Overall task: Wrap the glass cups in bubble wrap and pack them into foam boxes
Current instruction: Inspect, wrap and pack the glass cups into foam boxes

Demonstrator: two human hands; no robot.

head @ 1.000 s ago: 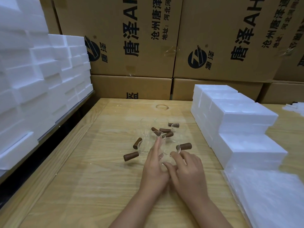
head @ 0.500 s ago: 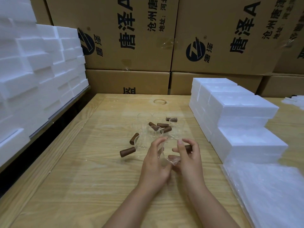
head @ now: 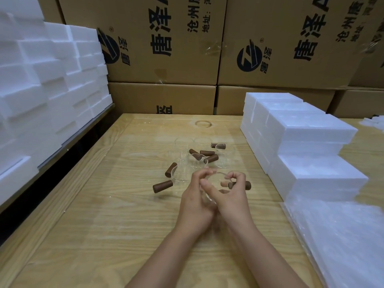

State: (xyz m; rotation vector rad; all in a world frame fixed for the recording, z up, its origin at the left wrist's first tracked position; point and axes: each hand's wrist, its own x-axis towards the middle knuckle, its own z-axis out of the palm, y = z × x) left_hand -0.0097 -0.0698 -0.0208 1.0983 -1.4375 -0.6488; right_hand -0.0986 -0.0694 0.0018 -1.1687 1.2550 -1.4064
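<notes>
A glass cup (head: pixel 216 183) is grasped by left hand (head: pixel 194 198) and right hand (head: pixel 232 197), fingers curled; it should be kept level toward the bubble wrap (head: pixel 342 235) at four o'clock.

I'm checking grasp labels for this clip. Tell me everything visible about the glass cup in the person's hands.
The glass cup is clear and round, rim tilted toward the camera, with a brown, wood-like cylindrical handle pointing right. The left hand curls round its left side; the right hand grips its right side, by the handle. It is over the wooden table; whether it touches it cannot be told.
</notes>
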